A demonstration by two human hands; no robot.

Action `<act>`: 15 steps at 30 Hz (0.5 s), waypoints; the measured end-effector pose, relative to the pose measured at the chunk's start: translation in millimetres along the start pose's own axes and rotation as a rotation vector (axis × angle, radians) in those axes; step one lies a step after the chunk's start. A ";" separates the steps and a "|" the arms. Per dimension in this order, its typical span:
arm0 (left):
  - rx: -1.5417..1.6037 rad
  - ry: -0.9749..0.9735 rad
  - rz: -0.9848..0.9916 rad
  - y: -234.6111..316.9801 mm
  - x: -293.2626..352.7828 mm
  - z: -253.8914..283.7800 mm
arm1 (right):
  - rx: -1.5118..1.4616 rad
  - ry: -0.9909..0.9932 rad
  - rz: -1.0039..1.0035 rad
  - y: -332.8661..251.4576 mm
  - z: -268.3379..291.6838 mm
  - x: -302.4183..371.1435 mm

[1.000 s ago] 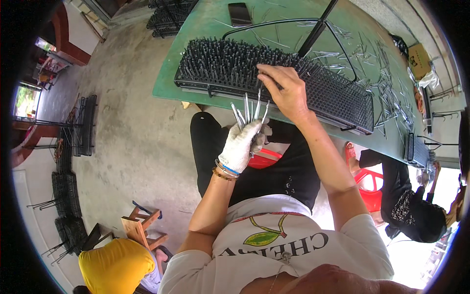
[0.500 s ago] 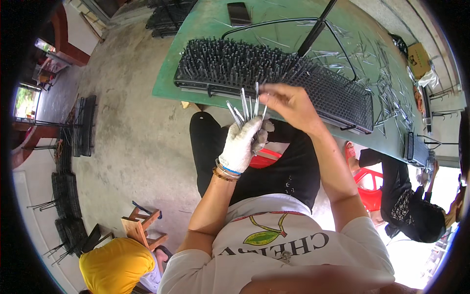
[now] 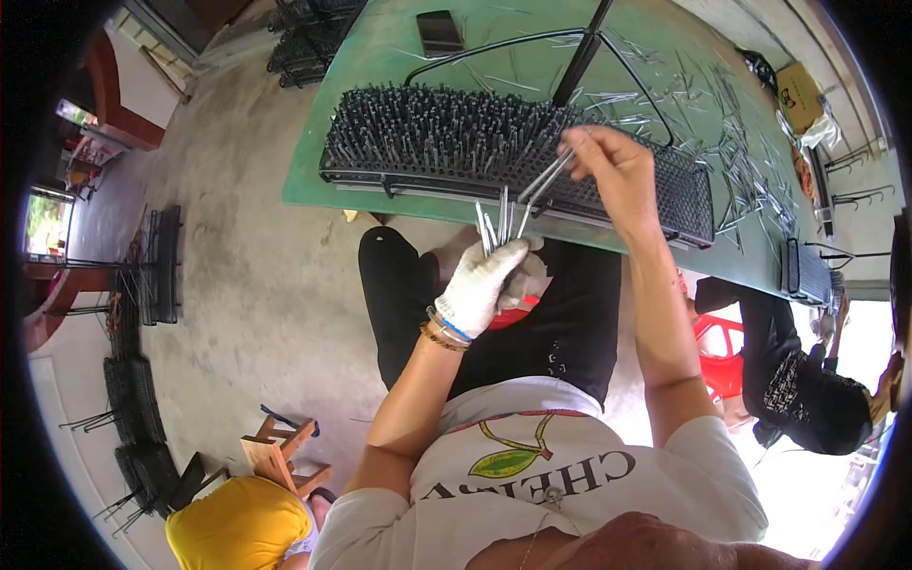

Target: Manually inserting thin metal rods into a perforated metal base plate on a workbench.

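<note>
In a white work glove, my left hand (image 3: 483, 285) is closed round several thin metal rods (image 3: 504, 211) that stick up from it, just short of the table edge. Bare and raised over the long black rack (image 3: 692, 211), my right hand (image 3: 619, 176) pinches a couple of slim rods (image 3: 547, 177) that slant down toward the left hand's bunch. Upright dark rods (image 3: 427, 128) fill the left and middle of the rack, while the perforated right part shows bare holes. A black wire handle (image 3: 581, 59) rises from behind the rack.
Loose rods (image 3: 736, 180) lie scattered over the green table (image 3: 302, 178), with a phone (image 3: 440, 33) at its far left. To the right sits a person in black (image 3: 793, 380) near a smaller rack (image 3: 806, 271). A person in yellow (image 3: 237, 522) is beside a wooden stool (image 3: 277, 454), lower left.
My right hand has moved right and away from the left hand, now with rods in its fingers. Fewer rods stick up from the left hand. The view has shifted slightly.
</note>
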State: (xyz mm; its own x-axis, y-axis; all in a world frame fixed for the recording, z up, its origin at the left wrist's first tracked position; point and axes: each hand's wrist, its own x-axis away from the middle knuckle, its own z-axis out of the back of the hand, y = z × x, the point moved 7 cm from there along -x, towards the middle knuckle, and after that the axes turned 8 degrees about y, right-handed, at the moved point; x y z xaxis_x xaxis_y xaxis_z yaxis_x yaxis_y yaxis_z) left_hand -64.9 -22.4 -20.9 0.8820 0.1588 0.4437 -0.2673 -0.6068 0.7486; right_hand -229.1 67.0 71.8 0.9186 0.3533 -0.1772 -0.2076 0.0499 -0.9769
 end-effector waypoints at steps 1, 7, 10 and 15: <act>0.006 0.017 -0.003 -1.8 -3.6 -2.2 | 0.020 0.051 0.054 0.6 4.1 -5.3; -0.033 0.006 0.038 -9.6 -10.2 -5.3 | 0.115 0.076 0.242 9.2 -13.7 -9.2; -0.007 0.025 0.042 -13.2 -5.7 -0.8 | 0.195 0.046 0.318 6.0 -21.4 -7.2; -0.023 0.083 0.062 -8.0 1.0 2.8 | 0.339 -0.036 0.521 -1.6 -40.3 6.0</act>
State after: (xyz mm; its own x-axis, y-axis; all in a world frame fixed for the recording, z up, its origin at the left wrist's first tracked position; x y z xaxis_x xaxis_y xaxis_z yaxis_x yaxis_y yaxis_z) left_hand -60.7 -19.6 -27.8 0.8284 0.1862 0.5283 -0.3302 -0.5996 0.7290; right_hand -209.7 31.4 67.5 0.6569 0.4420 -0.6108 -0.7265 0.1544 -0.6696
